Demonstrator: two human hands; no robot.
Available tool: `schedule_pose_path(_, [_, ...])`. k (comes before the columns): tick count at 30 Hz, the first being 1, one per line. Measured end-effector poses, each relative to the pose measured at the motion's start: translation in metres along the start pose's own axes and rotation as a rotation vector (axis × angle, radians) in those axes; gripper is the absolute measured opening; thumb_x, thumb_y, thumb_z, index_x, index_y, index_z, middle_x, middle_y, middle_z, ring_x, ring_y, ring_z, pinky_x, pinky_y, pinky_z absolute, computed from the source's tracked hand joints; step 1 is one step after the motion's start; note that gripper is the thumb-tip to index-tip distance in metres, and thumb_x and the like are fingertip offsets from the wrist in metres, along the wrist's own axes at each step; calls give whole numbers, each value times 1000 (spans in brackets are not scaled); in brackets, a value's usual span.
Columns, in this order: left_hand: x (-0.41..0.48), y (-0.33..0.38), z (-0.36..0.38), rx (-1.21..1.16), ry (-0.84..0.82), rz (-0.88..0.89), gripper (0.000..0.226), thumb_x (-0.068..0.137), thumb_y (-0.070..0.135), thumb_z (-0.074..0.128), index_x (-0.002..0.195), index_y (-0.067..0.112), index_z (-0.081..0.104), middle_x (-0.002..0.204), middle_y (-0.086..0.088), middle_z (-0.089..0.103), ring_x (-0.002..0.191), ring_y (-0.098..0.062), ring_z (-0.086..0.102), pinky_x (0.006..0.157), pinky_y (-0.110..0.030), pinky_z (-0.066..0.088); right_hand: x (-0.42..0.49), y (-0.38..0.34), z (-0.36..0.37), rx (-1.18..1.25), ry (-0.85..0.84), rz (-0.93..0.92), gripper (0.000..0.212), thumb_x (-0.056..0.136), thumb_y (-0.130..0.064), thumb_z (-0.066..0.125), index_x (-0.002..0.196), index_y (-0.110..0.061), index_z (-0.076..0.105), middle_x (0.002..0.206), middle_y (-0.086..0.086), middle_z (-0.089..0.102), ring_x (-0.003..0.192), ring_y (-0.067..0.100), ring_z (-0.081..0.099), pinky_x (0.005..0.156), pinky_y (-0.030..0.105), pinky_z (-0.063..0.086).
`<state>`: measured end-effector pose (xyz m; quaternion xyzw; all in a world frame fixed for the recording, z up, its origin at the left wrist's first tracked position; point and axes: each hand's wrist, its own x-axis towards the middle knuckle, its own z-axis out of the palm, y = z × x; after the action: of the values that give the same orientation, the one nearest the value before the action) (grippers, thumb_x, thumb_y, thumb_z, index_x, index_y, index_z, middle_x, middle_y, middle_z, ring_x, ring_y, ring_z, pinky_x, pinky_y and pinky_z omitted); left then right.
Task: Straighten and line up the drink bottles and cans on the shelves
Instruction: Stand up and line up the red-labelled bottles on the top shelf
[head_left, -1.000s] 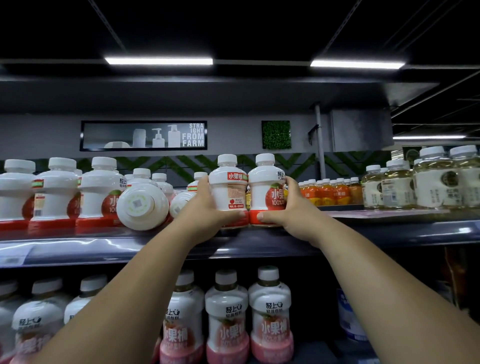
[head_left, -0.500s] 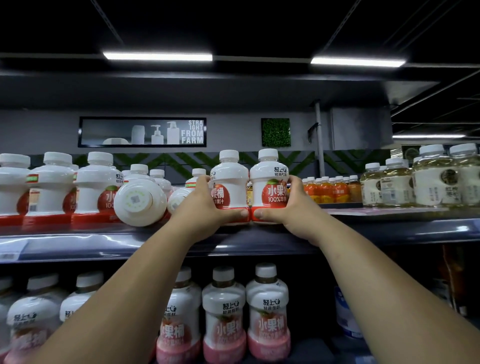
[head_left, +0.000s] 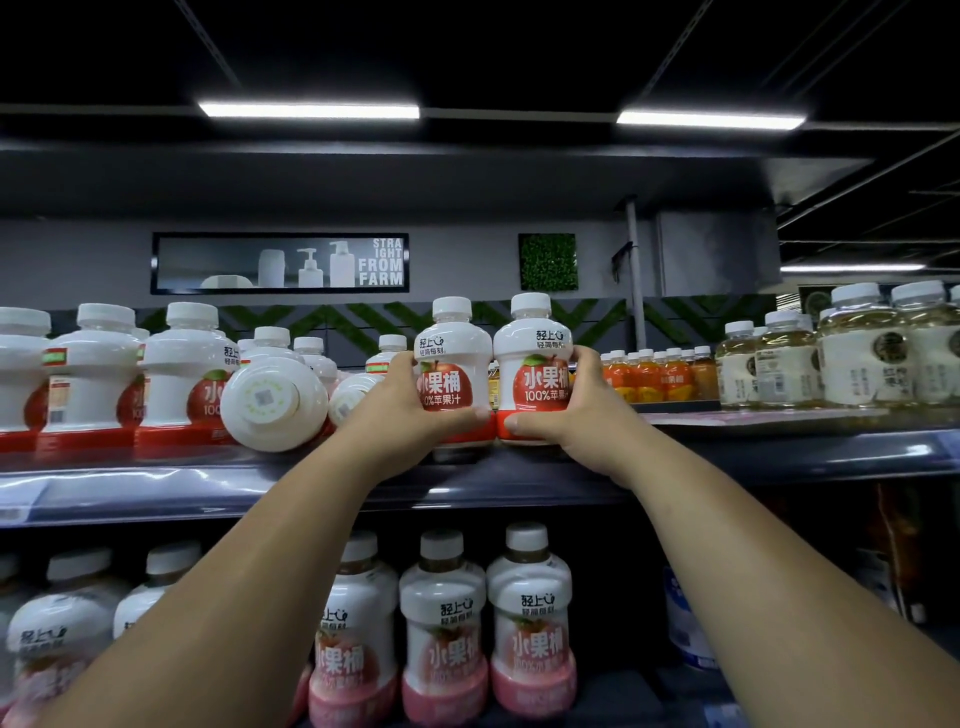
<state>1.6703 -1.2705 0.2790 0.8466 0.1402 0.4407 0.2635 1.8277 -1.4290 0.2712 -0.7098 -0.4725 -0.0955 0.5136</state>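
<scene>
Grey metal shelf (head_left: 779, 460) up top: right of the tipped bottle (head_left: 270, 402) lying on its side, two squat white plastic bottles stand touching. The left bottle (head_left: 454, 340) has swung its red label forward, matching the right bottle (head_left: 537, 353). Left hand (head_left: 400, 415) grips one, right hand (head_left: 571, 421) the other.

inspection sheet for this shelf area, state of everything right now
surface: top shelf, dark with glossy front edge; pink-based bottles on the shelf below.
job's things: left bottle and right bottle of apple juice upright, side by side, labels forward.
clutter: toppled bottle lying base outward, second toppled bottle beside it.
hands: left hand grips left bottle; right hand grips right bottle.
cables: nothing seen.
surroundings: orange drinks and pale bottles to the right; wall sign; ceiling lights.
</scene>
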Motion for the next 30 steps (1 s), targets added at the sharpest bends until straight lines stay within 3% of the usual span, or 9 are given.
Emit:
schedule_pose_path(5, [3,-3,0,-29,-9,-18,68,68,36,86,118,32,39,105,5,65,94,-16,67,89,-45,56,0,1,-1,2,11,0,105,56,-58,87,137,-42,21,128,-10,51,111,15,57,100,47,49])
schedule_pose_path(10, [2,3,-2,10,-6,-29,72,67,38,87,118,31,38,107,4,64,97,-15,65,91,-44,54,1,-3,-2,-21,-1,16,105,60,-51,89,141,-32,24,124,-8,53,106,13,57,98,42,50])
schedule_pose_path(14, [1,16,-6,122,8,-19,75,66,41,88,118,29,35,106,8,61,97,-12,60,84,-33,48,-1,-14,-6,-125,-10,20,103,65,-51,88,142,-24,27,122,-7,52,108,15,55,94,35,47])
schedule_pose_path(19, [-2,32,-10,323,-5,-57,82,61,55,86,116,27,32,107,5,56,99,-18,57,86,-38,50,-5,-28,-13,-300,-5,40,97,66,-59,84,136,-15,31,122,-1,53,110,21,55,94,41,48])
schedule_pose_path(25, [-5,29,-10,347,21,-37,88,61,59,84,126,25,36,111,4,59,101,-20,58,91,-42,51,-8,-30,-14,-423,7,16,100,70,-67,76,142,-15,29,136,5,53,119,25,55,97,42,48])
schedule_pose_path(30, [-6,30,-9,298,34,-22,81,59,57,86,118,32,35,99,14,55,96,-14,57,81,-33,46,-9,-27,-14,-480,31,-7,101,71,-72,70,145,-17,28,138,4,52,119,24,56,97,45,49])
